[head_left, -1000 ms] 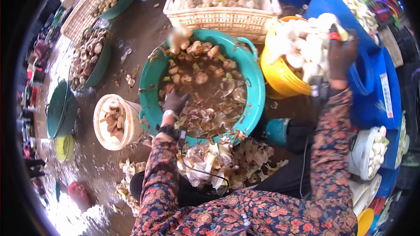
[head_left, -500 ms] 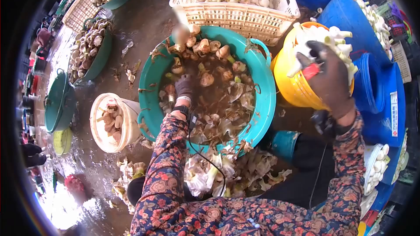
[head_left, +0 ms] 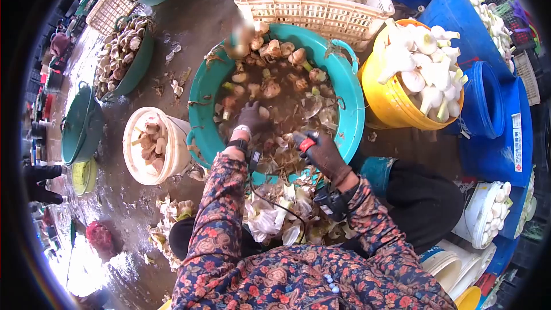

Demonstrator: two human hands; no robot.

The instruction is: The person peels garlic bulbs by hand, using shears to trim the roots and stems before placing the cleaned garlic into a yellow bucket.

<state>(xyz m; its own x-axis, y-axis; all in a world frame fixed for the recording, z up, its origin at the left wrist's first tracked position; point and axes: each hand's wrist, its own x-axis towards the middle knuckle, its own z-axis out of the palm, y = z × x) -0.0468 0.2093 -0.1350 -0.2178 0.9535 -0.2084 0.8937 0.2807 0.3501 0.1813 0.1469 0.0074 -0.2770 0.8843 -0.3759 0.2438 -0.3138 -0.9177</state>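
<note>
My left hand (head_left: 252, 118), in a dark glove, is over the wide teal tub (head_left: 197, 95), its fingers closed about a brownish garlic bulb (head_left: 264, 112). My right hand (head_left: 325, 154), also gloved, is over the near right side of the tub with curled fingers. A small red object (head_left: 307, 144) shows at its thumb and fingers; I cannot tell its kind. Unpeeled garlic bulbs (head_left: 271, 51) lie along the tub's far side, and loose skins (head_left: 281, 163) gather at the near side. Peeled white garlic (head_left: 425, 69) heaps above the rim of the yellow bucket (head_left: 381, 100) on the right.
A cream plastic crate (head_left: 310, 12) with garlic stands behind the tub. To the left is a white bucket (head_left: 182, 146) holding brown pieces. Blue bins (head_left: 493, 161) line the right side. Garlic skins (head_left: 270, 218) lie before my legs, and a cable hangs from my left wrist.
My right hand has come from the yellow bucket leftward to the tub's near side; the red object is still at its fingers. My left hand has shifted slightly right inside the tub.
</note>
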